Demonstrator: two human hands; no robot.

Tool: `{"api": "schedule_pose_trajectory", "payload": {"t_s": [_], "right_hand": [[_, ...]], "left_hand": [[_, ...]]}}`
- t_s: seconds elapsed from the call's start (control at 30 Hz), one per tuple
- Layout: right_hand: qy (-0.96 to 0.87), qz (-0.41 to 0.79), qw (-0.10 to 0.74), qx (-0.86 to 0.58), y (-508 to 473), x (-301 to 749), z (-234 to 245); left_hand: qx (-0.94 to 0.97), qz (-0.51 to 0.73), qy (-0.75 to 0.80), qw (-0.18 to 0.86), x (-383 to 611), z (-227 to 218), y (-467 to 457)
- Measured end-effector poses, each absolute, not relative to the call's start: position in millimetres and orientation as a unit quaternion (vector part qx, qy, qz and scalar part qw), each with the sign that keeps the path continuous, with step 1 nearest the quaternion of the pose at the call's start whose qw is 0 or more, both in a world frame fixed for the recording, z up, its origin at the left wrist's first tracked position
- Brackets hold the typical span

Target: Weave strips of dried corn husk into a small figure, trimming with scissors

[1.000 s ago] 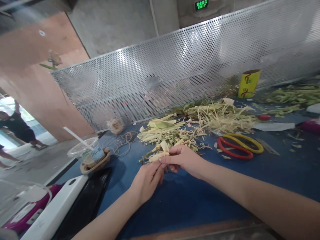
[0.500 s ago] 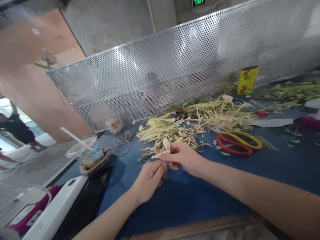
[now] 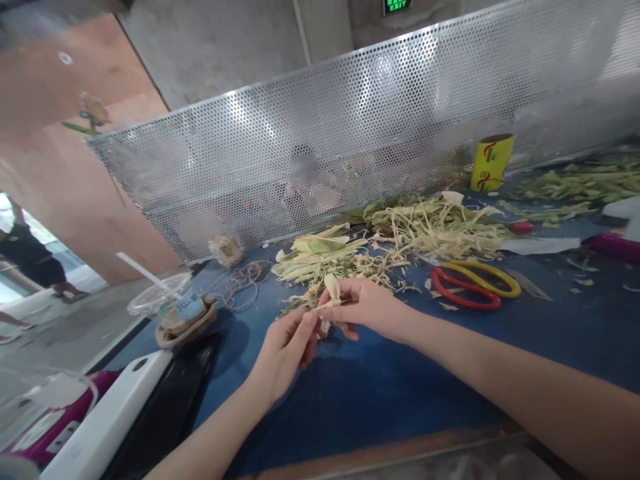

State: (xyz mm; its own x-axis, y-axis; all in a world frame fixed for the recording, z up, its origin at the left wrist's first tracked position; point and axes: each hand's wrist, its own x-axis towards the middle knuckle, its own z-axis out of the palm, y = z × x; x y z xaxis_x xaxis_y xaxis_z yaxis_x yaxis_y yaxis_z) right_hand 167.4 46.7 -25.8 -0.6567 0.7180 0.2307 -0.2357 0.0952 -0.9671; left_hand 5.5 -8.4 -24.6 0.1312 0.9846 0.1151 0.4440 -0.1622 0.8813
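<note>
A small pale corn husk piece, folded into a bud-like shape, stands up from the fingers of my right hand. That hand pinches its lower part between thumb and fingertips. From its base a narrow husk strip runs leftward, where the thumb and forefinger of my left hand are closed on it. My curled fingers hide the strip's far end. Just beyond both hands lies a pile of loose corn husks and shredded bits.
Red-and-yellow-handled scissors lie right of my hands, near a yellow roll. More husk strips spread behind. On the left are a plastic cup with a straw, tangled twine and a white bar. A perforated metal screen borders the table.
My left hand has shifted left and slightly up, with its fingers now farther along the husk strip. My right hand stays nearly in place with the folded husk.
</note>
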Motion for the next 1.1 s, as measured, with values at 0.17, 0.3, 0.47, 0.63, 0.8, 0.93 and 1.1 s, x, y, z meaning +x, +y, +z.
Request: {"api": "schedule_pose_trajectory", "payload": {"t_s": [0.17,0.3,0.47,0.63,0.8,0.93,1.1], "right_hand": [[-0.633,0.663,0.347,-0.197,43.7,165.5,-24.6],[-0.545,0.733,0.345,-0.215,41.5,164.3,-22.8],[-0.544,0.726,0.339,-0.249,41.3,164.1,-24.2],[-0.554,0.727,0.329,-0.237,43.7,165.1,-25.4],[-0.530,0.739,0.336,-0.245,44.0,163.8,-23.5],[-0.524,0.743,0.346,-0.232,42.6,163.0,-24.4],[-0.561,0.730,0.342,-0.187,42.0,163.4,-27.7]], "left_hand": [[0.689,0.359,0.530,0.341,3.3,-21.3,-6.0],[0.682,0.349,0.543,0.343,3.0,-15.7,-8.2],[0.695,0.331,0.544,0.334,2.3,-11.1,-8.6],[0.664,0.380,0.547,0.339,-4.0,-5.2,-3.5],[0.669,0.381,0.541,0.339,-7.0,-8.5,-2.7],[0.706,0.294,0.533,0.362,-1.5,-14.6,-3.2],[0.706,0.268,0.529,0.387,6.9,-14.6,-4.0]]}}
